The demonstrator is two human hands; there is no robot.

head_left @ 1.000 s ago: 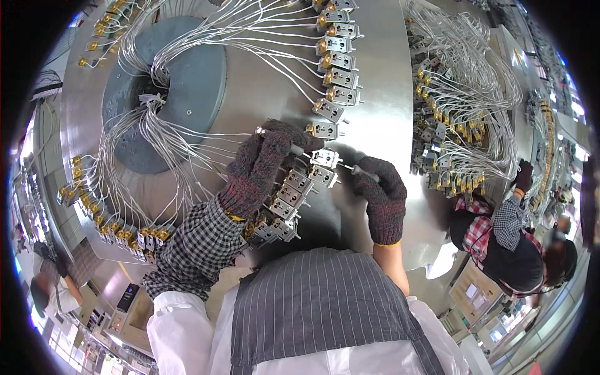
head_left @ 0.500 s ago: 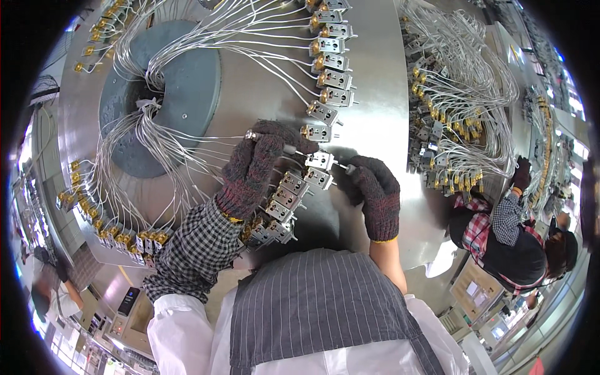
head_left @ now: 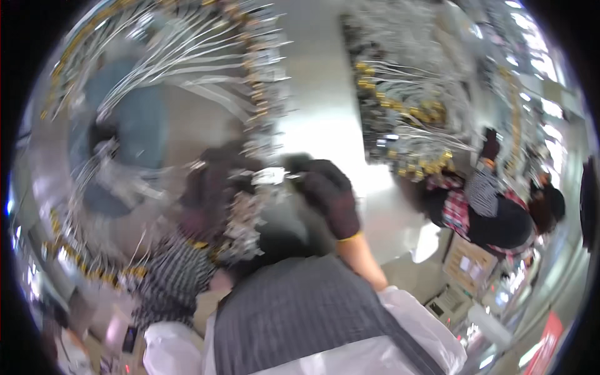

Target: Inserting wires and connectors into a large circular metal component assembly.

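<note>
Motion smears much of this moment. My left hand [head_left: 215, 187], in a dark knitted glove, is closed round a slim screwdriver, whose shiny end [head_left: 197, 165] pokes out on its left side. To the right of those fingers sits a small silvery box-shaped metal part [head_left: 270, 175], one of a curved row. My right hand [head_left: 328, 190], gloved alike, pinches at the thin shaft [head_left: 292, 176] on that part's right side. Fine contact between tool tip and part is too blurred to tell. More metal parts [head_left: 244, 222] of the row lie just below.
Thin white wires run from a blue-grey disc [head_left: 147, 125] with a central hole to the rows of parts on the metal table [head_left: 312, 69]. Another wired bundle [head_left: 412, 112] fills the right. Beyond it a co-worker [head_left: 500, 215] reaches toward more wired parts.
The whole view has shifted, so the table, row and both hands appear further left and blurred. Both hands keep about the same place at the metal part.
</note>
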